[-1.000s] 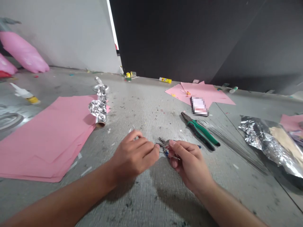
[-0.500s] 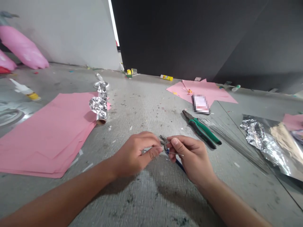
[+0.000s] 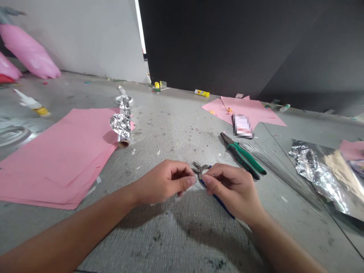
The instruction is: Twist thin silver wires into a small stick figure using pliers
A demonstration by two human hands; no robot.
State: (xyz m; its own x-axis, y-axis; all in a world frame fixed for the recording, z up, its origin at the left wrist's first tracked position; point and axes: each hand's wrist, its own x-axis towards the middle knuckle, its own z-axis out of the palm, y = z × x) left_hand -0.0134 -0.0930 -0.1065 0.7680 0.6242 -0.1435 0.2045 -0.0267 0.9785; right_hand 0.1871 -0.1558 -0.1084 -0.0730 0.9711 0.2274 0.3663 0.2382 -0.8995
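Blue handles of the small pliers [image 3: 217,201] now reach further toward the near right, and both hands sit closer together. Pliers held between the hands, head pointing far. My right hand [image 3: 234,191] pinches the tool close to its head, fingers closed on it. My left hand [image 3: 163,182] is curled, fingertips just beside the head; whether they hold anything, I cannot tell. Risks: the long handles could lever the pliers out of so short a pinch, or the tips could prick my left fingers. Green-handled pliers [image 3: 241,155] lie far right, beside a bundle of thin wires [image 3: 278,174].
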